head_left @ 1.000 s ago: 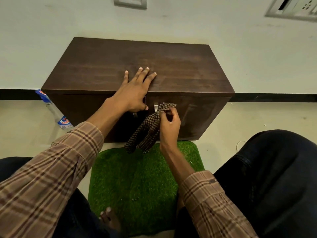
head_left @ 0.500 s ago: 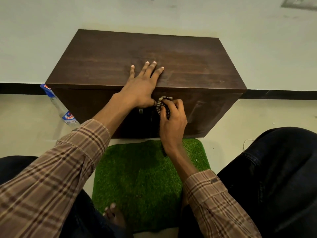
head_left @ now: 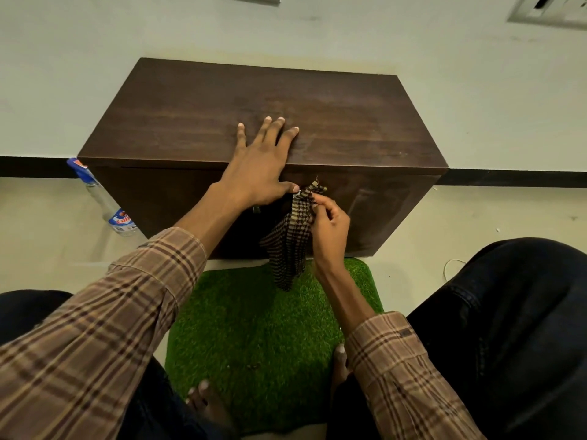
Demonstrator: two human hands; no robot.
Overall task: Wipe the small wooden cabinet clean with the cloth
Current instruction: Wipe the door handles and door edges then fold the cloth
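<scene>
The small dark wooden cabinet (head_left: 349, 122) stands on the floor against the pale wall. My left hand (head_left: 260, 166) lies flat on its top near the front edge, fingers spread, thumb hooked over the edge. My right hand (head_left: 328, 230) is in front of the cabinet's face, pinching a brown checked cloth (head_left: 292, 239). The cloth's upper end touches the front face just under the top edge, around a small metal handle. The rest of the cloth hangs down loose.
A green artificial-grass mat (head_left: 254, 338) lies on the floor before the cabinet, between my knees in dark trousers. A clear spray bottle (head_left: 109, 208) with a blue cap leans at the cabinet's left front corner. Bare toes (head_left: 203, 395) rest on the mat's near edge.
My right hand bunched the cloth tight against the front face half a second ago; now the cloth hangs down long again, held by its upper end. My left hand stayed on top.
</scene>
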